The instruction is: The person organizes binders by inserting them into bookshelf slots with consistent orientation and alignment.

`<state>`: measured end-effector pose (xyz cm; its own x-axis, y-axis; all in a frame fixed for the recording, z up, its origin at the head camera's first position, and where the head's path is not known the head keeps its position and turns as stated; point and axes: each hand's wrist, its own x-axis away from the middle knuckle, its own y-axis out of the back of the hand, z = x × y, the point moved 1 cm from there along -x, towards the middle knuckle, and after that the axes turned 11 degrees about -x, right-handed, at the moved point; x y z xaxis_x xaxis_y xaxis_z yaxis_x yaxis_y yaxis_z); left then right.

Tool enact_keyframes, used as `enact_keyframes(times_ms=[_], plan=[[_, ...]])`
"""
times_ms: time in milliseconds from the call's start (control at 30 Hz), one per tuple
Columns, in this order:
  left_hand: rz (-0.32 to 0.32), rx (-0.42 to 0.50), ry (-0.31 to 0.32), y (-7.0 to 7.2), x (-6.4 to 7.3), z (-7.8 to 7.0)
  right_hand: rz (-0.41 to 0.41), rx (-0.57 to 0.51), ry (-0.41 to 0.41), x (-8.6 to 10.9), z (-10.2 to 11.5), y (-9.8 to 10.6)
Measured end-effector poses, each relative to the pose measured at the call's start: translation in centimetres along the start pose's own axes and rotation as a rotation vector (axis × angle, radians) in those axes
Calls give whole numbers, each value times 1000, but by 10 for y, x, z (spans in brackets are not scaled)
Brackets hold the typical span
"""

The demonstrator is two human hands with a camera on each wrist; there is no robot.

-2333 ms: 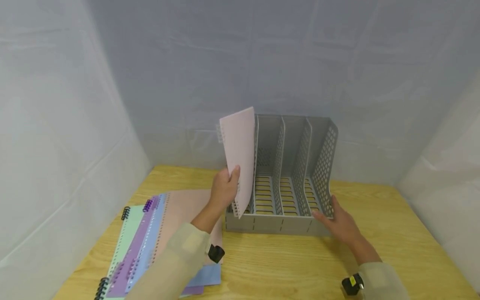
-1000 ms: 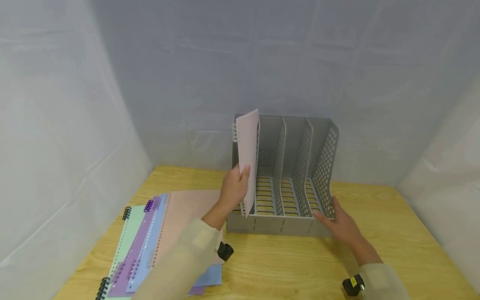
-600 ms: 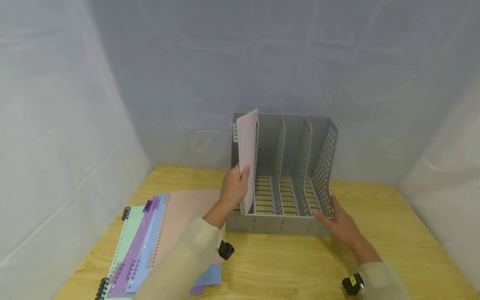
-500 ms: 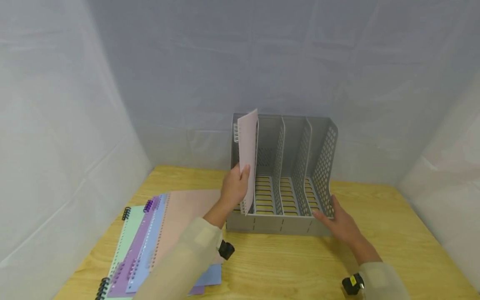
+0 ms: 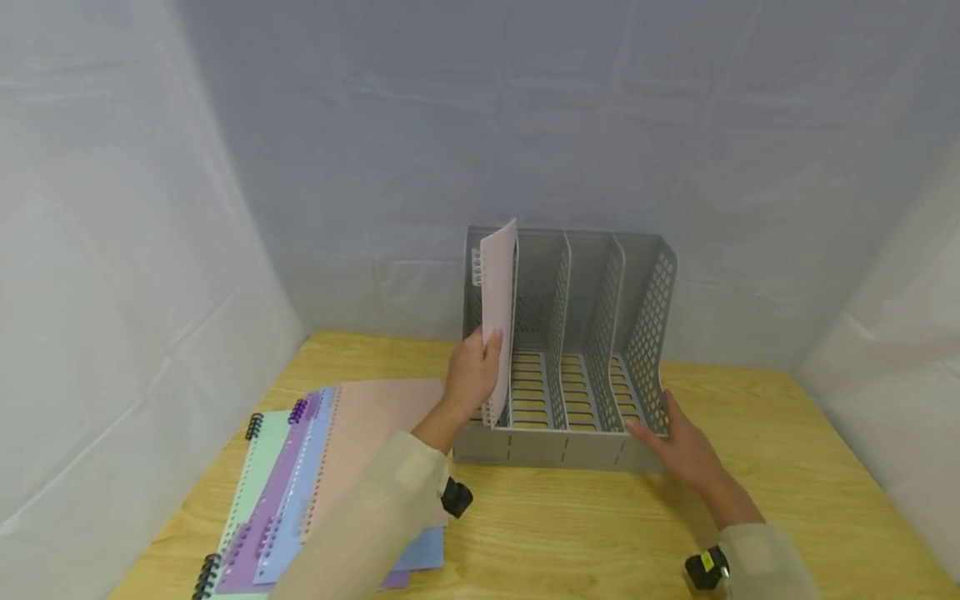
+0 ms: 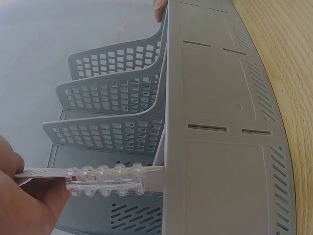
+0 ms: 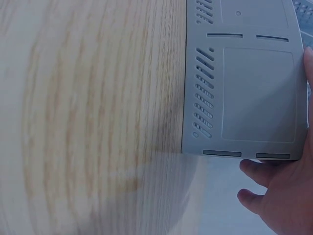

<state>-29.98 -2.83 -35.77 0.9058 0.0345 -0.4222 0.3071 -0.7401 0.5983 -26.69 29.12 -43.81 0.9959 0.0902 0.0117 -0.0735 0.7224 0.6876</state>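
Observation:
My left hand grips a pale pink spiral notebook by its near edge, thumb on the cover. The notebook stands upright in the leftmost compartment of a grey file rack, its clear ring binding facing left and toward me. In the left wrist view its lower end dips behind the rack's front lip. At the rack's right front corner, my right hand holds on, thumb over the front edge and fingers along the outer side. The right wrist view shows those fingers beside the side wall.
Left of the rack, overlapping spiral notebooks lie on the wooden table: peach, blue, purple and green. White sheeting hangs behind and at both sides.
My left hand has carried the pink notebook rightward from the rack's left side into the leftmost compartment, then slightly further right. My right hand has stayed at the rack's corner.

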Motion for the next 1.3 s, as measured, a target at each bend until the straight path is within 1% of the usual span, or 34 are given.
enact_keyframes(times_ms=[233,400,567,700,900,1100,1200,1300], plan=[[-4,1,-2,-2,-1,2,-2,-4,2,-2,-3,-2],[-25,-8,-4,-4,-2,2,-5,2,3,-1,-2,-2],[-21,-8,15,-6,-3,-1,-6,-1,6,0,-1,-1],[-28,-16,26,-9,-3,0,-3,-9,7,0,0,-1],[-37,-26,6,-11,-4,4,-6,-11,8,0,-1,-2],[-27,-37,-23,-12,-3,7,-7,-11,13,0,-1,-3],[-21,-36,-23,-13,-4,8,-9,-7,10,0,-1,-2],[-16,-37,-9,-14,-5,8,-10,-3,8,0,-1,-2]])
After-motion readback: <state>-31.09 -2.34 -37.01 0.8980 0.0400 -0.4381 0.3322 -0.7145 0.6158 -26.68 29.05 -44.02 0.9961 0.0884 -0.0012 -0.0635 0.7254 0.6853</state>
